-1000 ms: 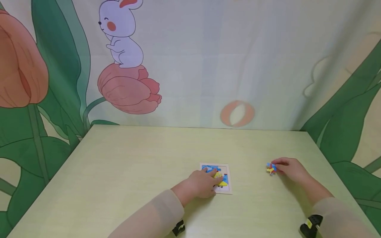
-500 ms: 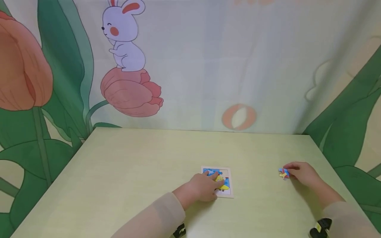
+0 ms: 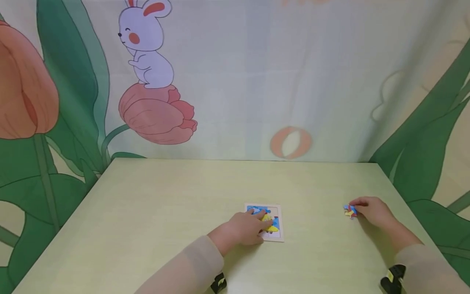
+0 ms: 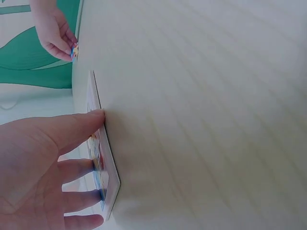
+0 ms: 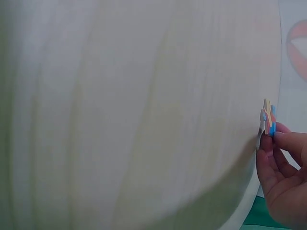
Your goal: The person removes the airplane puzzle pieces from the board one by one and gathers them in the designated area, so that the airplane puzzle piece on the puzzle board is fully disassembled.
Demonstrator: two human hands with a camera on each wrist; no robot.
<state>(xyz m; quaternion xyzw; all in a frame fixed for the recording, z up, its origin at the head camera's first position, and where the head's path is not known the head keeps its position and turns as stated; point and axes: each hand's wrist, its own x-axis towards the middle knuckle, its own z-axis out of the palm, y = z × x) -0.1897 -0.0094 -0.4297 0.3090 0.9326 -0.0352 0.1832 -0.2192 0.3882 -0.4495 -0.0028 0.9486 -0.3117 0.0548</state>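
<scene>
A small framed jigsaw puzzle (image 3: 278,237) with a pale border lies flat on the table. Blue and yellow pieces show inside it. My left hand (image 3: 247,228) rests over its left part with the fingers spread and mostly straight; they cover some of the picture. In the left wrist view the thumb (image 4: 81,127) touches the frame's near edge. Off to the right, my right hand (image 3: 372,210) pinches a blue, red and yellow puzzle piece (image 3: 350,211) between thumb and fingertips. The right wrist view shows the puzzle piece (image 5: 268,120) nearly edge-on; whether a second one is behind it, I cannot tell.
The pale table (image 3: 154,204) ends at a straight back edge. Behind it hangs a printed curtain (image 3: 227,81) with a rabbit and tulips. Dark wrist devices (image 3: 393,279) sit at both sleeves.
My right hand has shifted to the right with the puzzle piece, then stayed nearly still. My left hand remains on the puzzle. The head view has tilted slightly.
</scene>
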